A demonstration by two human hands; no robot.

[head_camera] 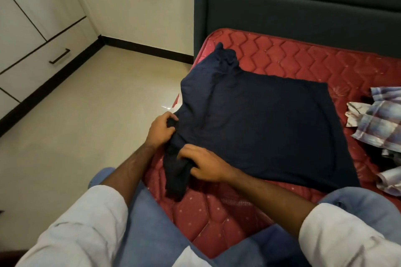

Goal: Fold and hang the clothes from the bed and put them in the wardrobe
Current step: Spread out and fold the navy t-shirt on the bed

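Nearest the camera the person's knees in blue jeans press against the near edge of the bed (227, 219), a red quilted mattress. Just beyond them both hands work the same end of a dark navy T-shirt (260, 128). The right hand (208, 166) lies on the near sleeve, fingers curled into the bunched cloth and pinching it. The left hand (161, 130) sits a little farther out at the bed's left edge, fingers closed round a fold of fabric at what looks like the neck or shoulder.

From that gripped end the shirt runs away to the right — its long axis lies across the bed, roughly parallel to the near edge, with the hem toward the right. The body lies flat and fairly smooth; the far sleeve (225, 56) is rumpled toward the headboard (303, 6).

Both hands are at the collar end, so the hem is the far end — the right hand is the nearer one to reach along the body for a fold, I judge.

Past the hem, at the right edge of the bed, a checked shirt (377, 119) lies crumpled, apart from the navy one. Across the floor to the left stands the wardrobe (32, 34), doors shut.
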